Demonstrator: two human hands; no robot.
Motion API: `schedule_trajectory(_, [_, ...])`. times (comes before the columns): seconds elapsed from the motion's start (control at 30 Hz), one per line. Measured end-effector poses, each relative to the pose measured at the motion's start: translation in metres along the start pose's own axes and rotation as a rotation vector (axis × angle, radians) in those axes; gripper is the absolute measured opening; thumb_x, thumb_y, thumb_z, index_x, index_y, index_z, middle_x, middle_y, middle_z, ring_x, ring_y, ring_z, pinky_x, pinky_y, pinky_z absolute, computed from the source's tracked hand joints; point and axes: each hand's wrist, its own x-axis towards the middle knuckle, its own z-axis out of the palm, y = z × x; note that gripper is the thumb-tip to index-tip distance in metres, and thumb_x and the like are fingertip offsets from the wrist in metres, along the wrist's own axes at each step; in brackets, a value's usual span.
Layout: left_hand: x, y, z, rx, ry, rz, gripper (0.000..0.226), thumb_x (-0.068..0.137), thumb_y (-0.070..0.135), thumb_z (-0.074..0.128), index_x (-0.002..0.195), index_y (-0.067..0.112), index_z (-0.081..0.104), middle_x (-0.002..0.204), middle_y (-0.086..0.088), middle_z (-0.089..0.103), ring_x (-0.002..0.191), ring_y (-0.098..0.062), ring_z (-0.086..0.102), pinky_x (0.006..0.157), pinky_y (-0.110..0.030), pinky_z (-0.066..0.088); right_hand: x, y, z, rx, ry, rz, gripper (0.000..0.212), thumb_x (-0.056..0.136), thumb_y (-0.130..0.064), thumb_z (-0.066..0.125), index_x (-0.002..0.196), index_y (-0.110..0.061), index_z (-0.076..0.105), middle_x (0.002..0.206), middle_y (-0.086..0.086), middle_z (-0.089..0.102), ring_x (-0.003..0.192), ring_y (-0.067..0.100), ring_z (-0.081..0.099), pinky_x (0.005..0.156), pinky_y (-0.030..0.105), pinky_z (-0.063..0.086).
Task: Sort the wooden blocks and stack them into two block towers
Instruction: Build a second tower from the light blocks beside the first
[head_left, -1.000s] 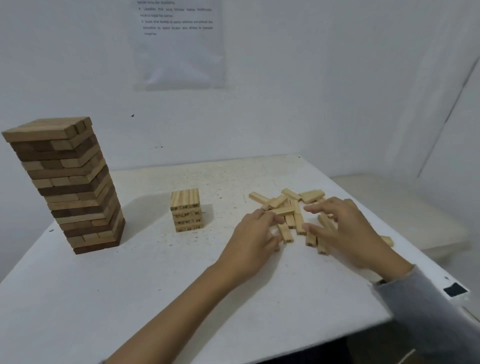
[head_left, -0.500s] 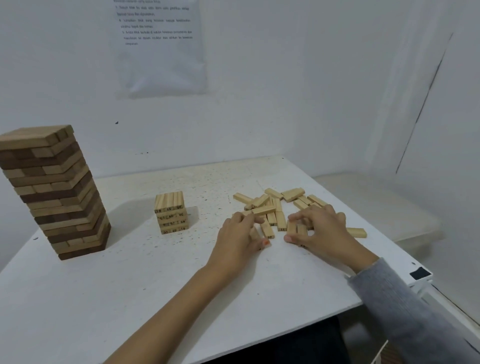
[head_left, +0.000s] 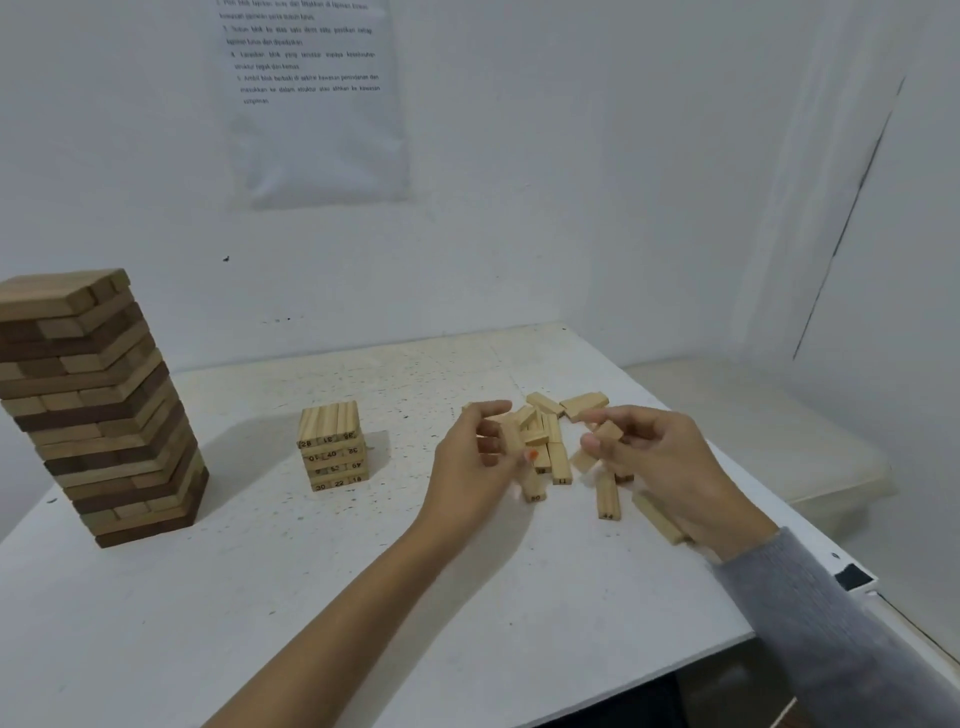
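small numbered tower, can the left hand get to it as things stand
Probably yes: only bare table lies between the left hand and the small numbered tower, though that hand holds a block.

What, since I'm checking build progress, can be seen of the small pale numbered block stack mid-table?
The small pale wooden block stack stands upright on the white table, four layers of three blocks, with black numbers on the faces toward the camera. It sits right of the tall two-tone tower; only the table touches it.

Tall tower (head_left: 96, 410) left — short stack (head_left: 333, 448) middle — loose blocks (head_left: 558, 452) right.
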Motion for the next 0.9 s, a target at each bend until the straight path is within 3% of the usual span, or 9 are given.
schedule_trajectory(0.1, [0.015, 0.003, 0.005, -0.098, -0.046, -0.059, 0.030, 0.085, 0.009, 0.070, 0.113, 0.019, 0.065, 0.099, -0.010, 0.064, 0.080, -0.010, 0.058, 0.082, -0.025, 0.054, 0.016, -0.004, -0.010, 0.192, 0.021, 0.097, 0.023, 0.087, -0.012, 0.067, 0.110, -0.015, 0.071, 0.090, 0.006, 0.074, 0.092, 0.019, 0.069, 0.091, 0.037, 0.052])
schedule_trajectory(0.23, [0.030, 0.006, 0.019, -0.152, -0.111, -0.052, 0.025, 0.096, 0.007, 0.053, 0.117, 0.019, 0.061, 0.102, -0.009, 0.064, 0.081, -0.019, 0.066, 0.076, -0.022, 0.055, 0.040, -0.010, -0.015, 0.339, 0.065, 0.180, 0.027, 0.101, 0.001, 0.041, 0.117, -0.011, 0.058, 0.074, 0.008, 0.057, 0.075, 0.017, 0.067, 0.077, 0.031, 0.059])
schedule_trajectory(0.33, [0.035, 0.005, 0.034, -0.141, -0.140, -0.045, 0.025, 0.100, 0.011, 0.046, 0.120, 0.021, 0.056, 0.099, -0.001, 0.064, 0.089, -0.017, 0.068, 0.078, -0.026, 0.056, 0.059, -0.006, -0.014, -0.093, 0.075, 0.124, 0.030, 0.097, 0.001, 0.041, 0.116, -0.014, 0.060, 0.076, 0.005, 0.051, 0.064, 0.014, 0.050, 0.061, 0.024, 0.045])
schedule_trajectory(0.4, [0.039, 0.004, 0.042, -0.108, -0.124, -0.031, 0.025, 0.099, 0.015, 0.049, 0.122, 0.024, 0.054, 0.098, 0.001, 0.066, 0.087, -0.014, 0.069, 0.081, -0.030, 0.056, 0.073, 0.002, -0.012, -0.451, 0.070, 0.037, 0.023, 0.095, -0.010, 0.048, 0.114, -0.019, 0.057, 0.092, 0.004, 0.052, 0.072, 0.013, 0.050, 0.059, 0.021, 0.037])
schedule_trajectory(0.5, [0.042, 0.003, 0.047, -0.124, -0.098, -0.032, 0.025, 0.098, 0.014, 0.051, 0.122, 0.020, 0.055, 0.103, -0.008, 0.066, 0.085, -0.013, 0.069, 0.075, -0.024, 0.056, 0.089, 0.017, -0.009, -0.852, 0.110, 0.020, 0.034, 0.091, -0.039, 0.061, 0.118, -0.020, 0.053, 0.117, 0.004, 0.045, 0.101, 0.017, 0.052, 0.069, 0.026, 0.041])
schedule_trajectory(0.6, [0.042, 0.001, 0.045, -0.128, -0.072, -0.013, 0.022, 0.098, 0.015, 0.052, 0.119, 0.021, 0.057, 0.103, -0.011, 0.067, 0.088, -0.016, 0.068, 0.079, -0.028, 0.056, 0.095, 0.026, -0.004, -1.041, 0.168, 0.042, 0.048, 0.083, -0.056, 0.066, 0.109, -0.016, 0.057, 0.113, 0.004, 0.048, 0.103, 0.021, 0.051, 0.075, 0.032, 0.045])
schedule_trajectory(0.7, [0.041, 0.000, 0.038, -0.139, -0.045, -0.001, 0.022, 0.098, 0.014, 0.052, 0.119, 0.018, 0.058, 0.094, -0.008, 0.068, 0.082, -0.012, 0.065, 0.073, -0.020, 0.053, 0.096, 0.029, -0.004, -0.910, 0.190, 0.011, 0.044, 0.077, -0.050, 0.075, 0.098, -0.016, 0.056, 0.103, 0.003, 0.052, 0.092, 0.019, 0.054, 0.066, 0.031, 0.043])
schedule_trajectory(0.8, [0.038, -0.003, 0.030, -0.165, -0.013, -0.005, 0.021, 0.096, 0.014, 0.055, 0.116, 0.017, 0.061, 0.086, 0.004, 0.064, 0.082, -0.016, 0.063, 0.075, -0.027, 0.055, 0.091, 0.022, -0.001, -0.618, 0.157, -0.028, 0.032, 0.074, -0.028, 0.083, 0.089, -0.015, 0.059, 0.086, 0.001, 0.060, 0.075, 0.019, 0.056, 0.061, 0.029, 0.045])
schedule_trajectory(0.9, [0.035, -0.005, 0.019, -0.148, 0.045, 0.000, 0.018, 0.095, 0.016, 0.057, 0.110, 0.022, 0.064, 0.097, -0.002, 0.065, 0.093, -0.020, 0.064, 0.076, -0.025, 0.055, 0.083, 0.009, 0.010, -0.467, 0.151, -0.104, 0.019, 0.078, -0.016, 0.080, 0.087, -0.012, 0.064, 0.073, 0.001, 0.057, 0.063, 0.013, 0.046, 0.052, 0.014, 0.037])
